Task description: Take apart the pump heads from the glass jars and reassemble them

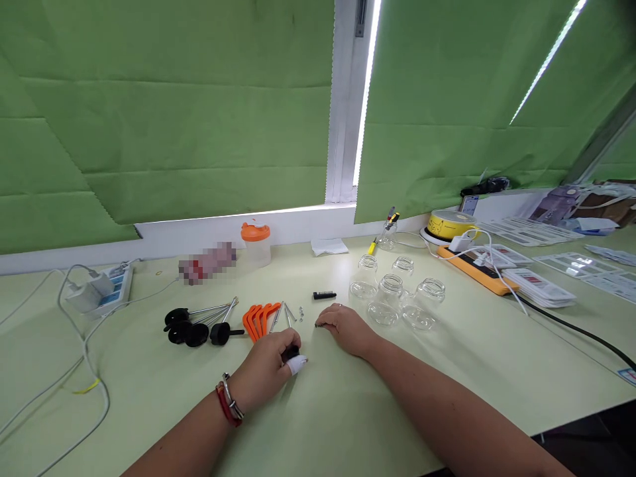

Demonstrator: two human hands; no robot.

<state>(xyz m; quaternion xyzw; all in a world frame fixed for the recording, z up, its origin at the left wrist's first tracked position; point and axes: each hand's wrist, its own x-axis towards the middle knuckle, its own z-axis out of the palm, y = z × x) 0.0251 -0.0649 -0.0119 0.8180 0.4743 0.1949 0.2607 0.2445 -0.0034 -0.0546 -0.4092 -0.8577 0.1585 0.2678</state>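
Note:
My left hand (271,364), with a white wrap on one finger, is closed around a small black part (290,354); a thin metal rod (287,317) stands out just beyond its fingers. My right hand (345,328) rests low on the table, fingers curled over a small dark piece (318,325) that is mostly hidden. Beyond it lies a black part with a spring (324,295). Orange crank handles (258,320) are beside my left hand, near metal pins (275,317) and tiny nuts (301,313). Farther left are black round parts with metal shafts (197,334).
Several clear glass jars (385,311) stand right of my right hand. At the back are an orange-lidded cup (256,246) and folded paper (329,246). A power strip (116,288) with cables lies left; an orange one (477,270) lies right, beside white cards (539,287).

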